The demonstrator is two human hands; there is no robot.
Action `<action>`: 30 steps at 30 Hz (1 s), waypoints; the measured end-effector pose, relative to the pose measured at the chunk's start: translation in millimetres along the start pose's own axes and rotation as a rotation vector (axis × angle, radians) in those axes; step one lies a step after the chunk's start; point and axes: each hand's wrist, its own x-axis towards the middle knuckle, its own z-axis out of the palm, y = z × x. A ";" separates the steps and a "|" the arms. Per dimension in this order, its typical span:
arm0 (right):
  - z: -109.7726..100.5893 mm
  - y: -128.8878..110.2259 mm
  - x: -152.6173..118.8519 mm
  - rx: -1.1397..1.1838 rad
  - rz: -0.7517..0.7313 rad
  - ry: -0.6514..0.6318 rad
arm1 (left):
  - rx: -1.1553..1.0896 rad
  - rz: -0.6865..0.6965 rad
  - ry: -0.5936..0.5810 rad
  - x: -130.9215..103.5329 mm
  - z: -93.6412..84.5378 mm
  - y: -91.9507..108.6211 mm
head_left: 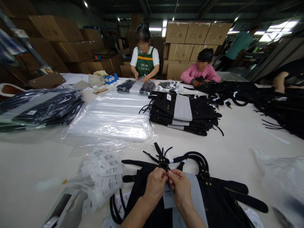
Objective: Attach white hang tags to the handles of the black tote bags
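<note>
A black bag (218, 202) with brass-coloured studs lies in front of me, a grey band (198, 193) wrapped around its middle. At the base of its handle, beside a metal ring, my left hand (155, 182) pinches with thumb and forefinger. My right hand (181, 186) meets it there, also pinching, fingertips nearly touching. What lies between the fingers is too small to tell; a bit of red shows. Just under the fingertips hangs a white printed tag (168, 198), partly covered by my right hand. Black handles (199, 156) loop up behind the hands.
Left of the bag lie a heap of printed tags (106, 171) and a grey tape dispenser-like box (67, 205). Beyond are clear plastic bags (114, 117), stacked black bags (163, 110) and wrapped bags (40, 107). Across the table two people (146, 61) work; black bags (282, 110) crowd the right.
</note>
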 end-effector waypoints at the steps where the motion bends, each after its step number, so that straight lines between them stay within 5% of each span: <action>1: 0.6 0.3 -0.2 0.000 -0.007 0.005 | 0.001 -0.005 -0.004 0.1 0.6 -0.4; 17: -7.0 2.4 -0.6 -0.175 -0.019 -0.121 | -0.083 -0.063 -0.018 3.1 -0.8 -5.5; 26: -6.2 1.8 -1.3 -0.115 -0.036 -0.167 | -0.196 -0.029 -0.097 -4.8 -16.4 -10.0; 30: -6.7 0.6 -2.3 -0.103 -0.018 -0.180 | -0.066 0.051 -0.100 -10.1 -15.5 -11.9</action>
